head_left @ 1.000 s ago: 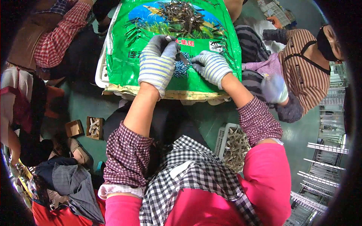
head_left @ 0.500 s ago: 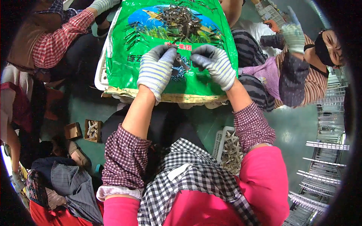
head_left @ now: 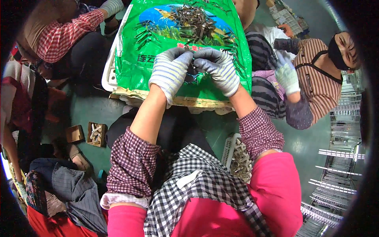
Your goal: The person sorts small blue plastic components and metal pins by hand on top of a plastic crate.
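Observation:
My left hand point(head_left: 170, 73), in a striped glove with a grey palm, has thumb and fingers pinched on a small dark metal piece point(head_left: 192, 68), which the fingers mostly cover. Right beside it, my right hand point(head_left: 219, 72), gloved alike, is closed in a pinch with its fingertips close to the same piece; what it grips is hidden. Both hands are over a green plastic bag point(head_left: 132, 77) spread as a work surface. Under them, a few small bluish parts point(head_left: 191, 78) show in the gap. Farther off on the bag lies a heap of thin metal parts point(head_left: 193, 21).
A white crate point(head_left: 108, 77) supports the bag. By my right knee stands a white basket point(head_left: 227, 152) of metal parts; cardboard boxes point(head_left: 96, 144) lie on the floor at left. Co-workers sit close on both sides, one with a gloved hand point(head_left: 287, 77) at right. Racks point(head_left: 341, 154) line the right.
My right hand has moved left to meet my left hand, and its fingers have closed. The right-hand co-worker's raised glove has come down.

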A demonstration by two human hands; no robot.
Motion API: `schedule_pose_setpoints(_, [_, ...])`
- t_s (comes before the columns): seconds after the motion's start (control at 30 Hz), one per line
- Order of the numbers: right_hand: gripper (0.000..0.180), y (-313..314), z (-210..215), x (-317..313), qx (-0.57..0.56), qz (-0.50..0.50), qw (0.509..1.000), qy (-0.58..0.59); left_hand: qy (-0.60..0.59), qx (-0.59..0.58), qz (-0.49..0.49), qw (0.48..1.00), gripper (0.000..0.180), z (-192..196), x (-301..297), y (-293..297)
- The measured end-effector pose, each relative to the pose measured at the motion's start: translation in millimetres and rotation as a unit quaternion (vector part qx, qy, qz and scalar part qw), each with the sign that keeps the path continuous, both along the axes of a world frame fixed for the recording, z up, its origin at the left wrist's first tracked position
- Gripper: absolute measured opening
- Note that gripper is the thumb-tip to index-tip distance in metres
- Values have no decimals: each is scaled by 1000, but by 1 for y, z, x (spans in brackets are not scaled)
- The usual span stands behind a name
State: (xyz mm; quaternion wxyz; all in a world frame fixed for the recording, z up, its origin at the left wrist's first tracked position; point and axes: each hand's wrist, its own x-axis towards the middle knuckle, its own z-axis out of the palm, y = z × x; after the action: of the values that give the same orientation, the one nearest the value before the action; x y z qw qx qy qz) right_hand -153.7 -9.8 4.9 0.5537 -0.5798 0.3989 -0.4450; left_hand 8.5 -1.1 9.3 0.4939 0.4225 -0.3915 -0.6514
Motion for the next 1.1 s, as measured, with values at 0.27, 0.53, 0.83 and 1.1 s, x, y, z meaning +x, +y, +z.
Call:
schedule_pose_setpoints(0.27, [16,3,-3,4,-39,14,998,36,-46,9,0,999,27,0,6,-1])
schedule_pose_setpoints(0.53, [14,17,7,-6,-192,7,975,113,-180,-79,0,981,35,8,-3,7])
schedule_pose_setpoints(0.83, [22,20,9,-8,-476,17,808,348,-68,-49,15,996,26,-23,-2,-1])
schedule_pose_setpoints(1.1, [37,20,-3,-8,-499,41,779,377,-211,-99,-24,972,28,-5,1,11])
